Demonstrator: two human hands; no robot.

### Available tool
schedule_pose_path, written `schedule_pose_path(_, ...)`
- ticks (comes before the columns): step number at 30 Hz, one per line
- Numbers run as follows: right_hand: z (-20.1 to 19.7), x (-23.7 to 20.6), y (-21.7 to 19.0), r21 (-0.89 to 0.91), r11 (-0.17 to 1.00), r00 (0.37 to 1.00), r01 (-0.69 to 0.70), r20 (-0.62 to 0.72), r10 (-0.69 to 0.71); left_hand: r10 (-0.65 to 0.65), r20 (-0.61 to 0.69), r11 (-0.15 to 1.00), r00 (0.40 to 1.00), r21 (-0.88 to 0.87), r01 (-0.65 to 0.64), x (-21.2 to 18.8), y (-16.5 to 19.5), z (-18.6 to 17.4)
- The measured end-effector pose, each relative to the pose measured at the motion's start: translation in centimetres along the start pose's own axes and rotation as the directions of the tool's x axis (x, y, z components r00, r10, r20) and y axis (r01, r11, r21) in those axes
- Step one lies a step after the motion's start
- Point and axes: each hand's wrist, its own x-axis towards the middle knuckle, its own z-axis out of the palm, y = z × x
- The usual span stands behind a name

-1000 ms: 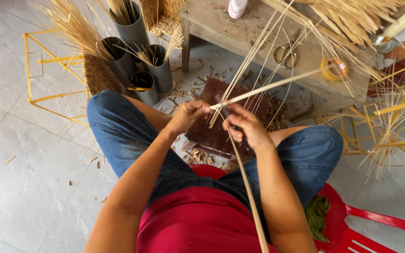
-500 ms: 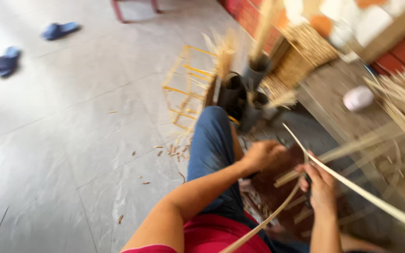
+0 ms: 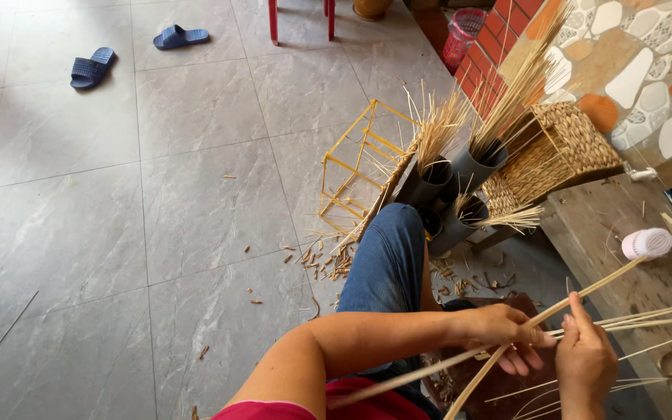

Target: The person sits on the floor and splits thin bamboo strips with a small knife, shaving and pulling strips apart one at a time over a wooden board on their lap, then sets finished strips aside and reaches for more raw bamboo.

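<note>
My left hand point(image 3: 501, 330) grips a long pale bamboo strip point(image 3: 585, 289) that runs from my lap up toward the right, and a second curved strip point(image 3: 476, 383) bends down from the same spot. My right hand point(image 3: 585, 362) sits just to the right of it, fingers pinching the same strips, with thinner splints point(image 3: 647, 319) fanning out to the right. A dark brown board point(image 3: 519, 385) lies under both hands across my knees.
Grey tubes point(image 3: 460, 175) holding bundled bamboo sticks stand beyond my knee, beside a woven basket point(image 3: 565, 148) and a yellow wire frame point(image 3: 355, 167). A low wooden table point(image 3: 624, 225) carries a white-pink cylinder point(image 3: 647, 243). Scraps litter the tiles; blue slippers point(image 3: 92, 68) lie far left.
The view has swung left, away from the table toward the open tiled floor. Both hands have stayed on the strips, now low at the right of the view.
</note>
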Motion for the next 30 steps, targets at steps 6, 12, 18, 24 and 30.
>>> schedule_pose_path(6, -1.3, -0.5, -0.8, 0.133, 0.990, 0.998, -0.055, -0.012, 0.057, 0.047, -0.032, 0.994, 0.998, 0.101, -0.044, -0.9, -0.4, 0.2)
schedule_pose_path(12, -1.7, -2.4, 1.2, 0.588, 0.790, 0.970, -0.173, -0.038, 0.240, 0.197, -0.075, 0.766, 0.977, 0.634, -0.106, -4.1, -0.1, 1.2)
schedule_pose_path(18, -2.2, -5.5, 2.9, 0.590, 0.789, 0.956, -0.173, -0.093, 0.279, 0.297, -0.055, 0.677, 0.953, 0.716, -0.169, -6.0, 0.0, 2.7)
schedule_pose_path(24, -2.4, -5.6, 3.2, 0.659, 0.735, 0.962, -0.160, -0.063, 0.266, 0.276, -0.065, 0.585, 0.959, 0.803, -0.114, -6.2, 0.8, 4.5)
schedule_pose_path(30, -2.1, -6.0, 5.1, 0.788, 0.503, 0.892, -0.356, 0.126, 0.433, 0.230, -0.074, 0.619, 0.970, 0.781, -0.088, -7.4, 0.1, 5.2)
